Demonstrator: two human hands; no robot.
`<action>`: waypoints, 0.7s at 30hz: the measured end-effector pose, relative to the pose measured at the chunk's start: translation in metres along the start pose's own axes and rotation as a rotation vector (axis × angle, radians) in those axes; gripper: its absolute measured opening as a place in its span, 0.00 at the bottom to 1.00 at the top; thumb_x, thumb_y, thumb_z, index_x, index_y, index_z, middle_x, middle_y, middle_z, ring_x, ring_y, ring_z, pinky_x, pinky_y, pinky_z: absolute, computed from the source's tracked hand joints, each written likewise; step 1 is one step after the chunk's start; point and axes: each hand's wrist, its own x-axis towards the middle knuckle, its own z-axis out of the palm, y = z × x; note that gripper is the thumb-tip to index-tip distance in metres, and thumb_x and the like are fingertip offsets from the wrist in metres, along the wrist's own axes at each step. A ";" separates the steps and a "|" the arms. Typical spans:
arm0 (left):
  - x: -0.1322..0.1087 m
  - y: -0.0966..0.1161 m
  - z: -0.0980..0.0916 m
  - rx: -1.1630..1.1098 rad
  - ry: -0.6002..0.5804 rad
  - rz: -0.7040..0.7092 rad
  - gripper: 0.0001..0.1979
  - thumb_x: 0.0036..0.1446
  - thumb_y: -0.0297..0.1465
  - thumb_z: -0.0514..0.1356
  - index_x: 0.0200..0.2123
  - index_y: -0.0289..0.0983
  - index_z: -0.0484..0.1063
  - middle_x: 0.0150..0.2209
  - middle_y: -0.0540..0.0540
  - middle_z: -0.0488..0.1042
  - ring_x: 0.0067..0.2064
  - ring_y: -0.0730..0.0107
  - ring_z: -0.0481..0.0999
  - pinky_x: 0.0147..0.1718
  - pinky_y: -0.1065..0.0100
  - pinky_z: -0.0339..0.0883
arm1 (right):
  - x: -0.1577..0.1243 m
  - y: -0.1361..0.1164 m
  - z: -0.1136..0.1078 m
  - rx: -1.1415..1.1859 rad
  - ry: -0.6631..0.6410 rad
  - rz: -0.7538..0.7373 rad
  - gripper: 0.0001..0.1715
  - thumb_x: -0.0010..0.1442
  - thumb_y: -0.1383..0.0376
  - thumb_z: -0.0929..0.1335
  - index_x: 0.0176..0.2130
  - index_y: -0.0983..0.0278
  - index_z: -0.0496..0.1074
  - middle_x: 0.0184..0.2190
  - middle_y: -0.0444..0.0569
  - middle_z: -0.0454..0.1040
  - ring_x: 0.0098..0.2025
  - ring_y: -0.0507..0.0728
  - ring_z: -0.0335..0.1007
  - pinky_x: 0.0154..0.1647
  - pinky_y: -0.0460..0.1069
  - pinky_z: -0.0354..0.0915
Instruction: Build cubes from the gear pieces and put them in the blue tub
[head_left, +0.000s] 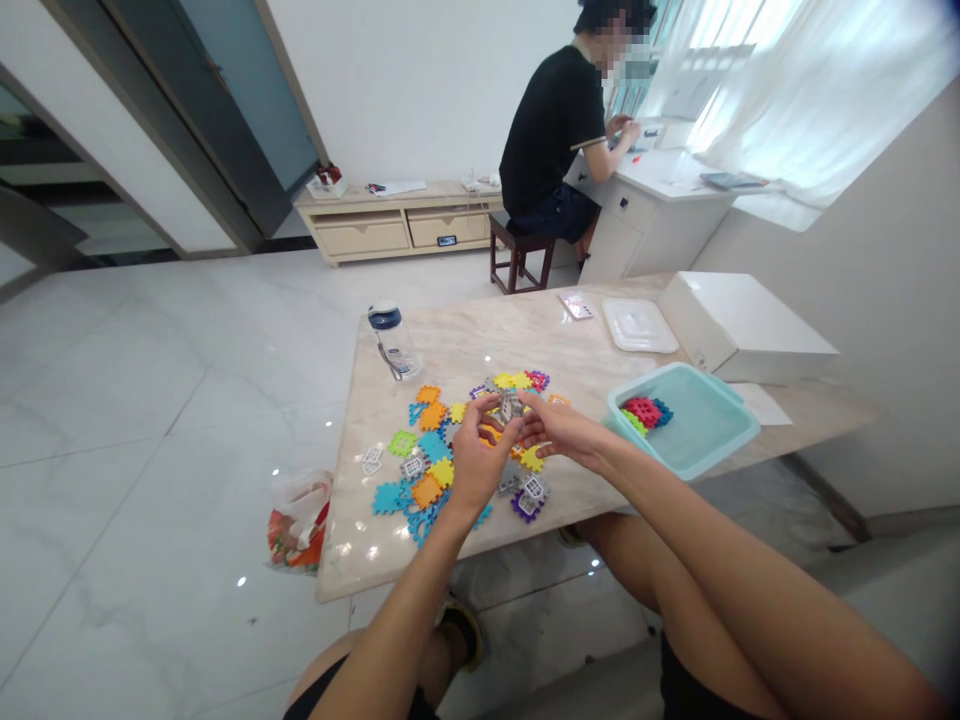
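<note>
My left hand (474, 455) and my right hand (556, 428) meet above the marble table (465, 350), both pinching a small grey block piece (511, 405) between their fingertips. Under and around them lie several flat interlocking plastic tiles (424, 470) in blue, orange, yellow, green, grey and purple. A teal plastic bin (694, 425) to the right of my right hand holds a red, green and blue block cluster (645, 411).
A clear bottle with a dark cap (392, 340) stands at the table's far left. A white lid (639, 325), a card (575, 305) and a white box (742, 325) lie at the back right. A plastic bag (300, 520) sits on the floor. Another person (562, 130) sits at a desk beyond.
</note>
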 end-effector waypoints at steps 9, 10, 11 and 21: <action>0.000 -0.004 -0.006 0.016 -0.064 0.007 0.25 0.54 0.33 0.77 0.55 0.51 0.78 0.51 0.43 0.83 0.38 0.60 0.78 0.35 0.62 0.68 | 0.001 0.008 0.004 -0.021 -0.007 -0.089 0.31 0.70 0.38 0.69 0.37 0.62 0.79 0.33 0.49 0.81 0.34 0.53 0.76 0.32 0.44 0.69; 0.001 -0.005 -0.007 0.034 -0.073 0.011 0.25 0.54 0.34 0.76 0.55 0.52 0.77 0.51 0.43 0.83 0.38 0.60 0.78 0.35 0.62 0.68 | 0.001 0.009 0.004 -0.029 -0.014 -0.095 0.31 0.69 0.38 0.69 0.38 0.61 0.79 0.34 0.49 0.81 0.35 0.53 0.76 0.32 0.44 0.69; 0.001 -0.006 -0.007 0.049 -0.082 0.010 0.26 0.55 0.34 0.76 0.55 0.52 0.76 0.51 0.44 0.83 0.39 0.61 0.78 0.34 0.62 0.68 | 0.001 0.009 0.005 -0.039 -0.018 -0.101 0.30 0.69 0.38 0.69 0.39 0.61 0.79 0.34 0.49 0.81 0.35 0.54 0.76 0.32 0.44 0.69; 0.014 -0.011 -0.014 -0.225 -0.022 -0.377 0.25 0.50 0.46 0.78 0.48 0.44 0.77 0.36 0.45 0.82 0.37 0.64 0.80 0.34 0.67 0.69 | 0.005 0.009 -0.018 -0.697 0.306 -0.745 0.24 0.66 0.52 0.74 0.57 0.60 0.77 0.52 0.56 0.83 0.49 0.65 0.80 0.54 0.60 0.75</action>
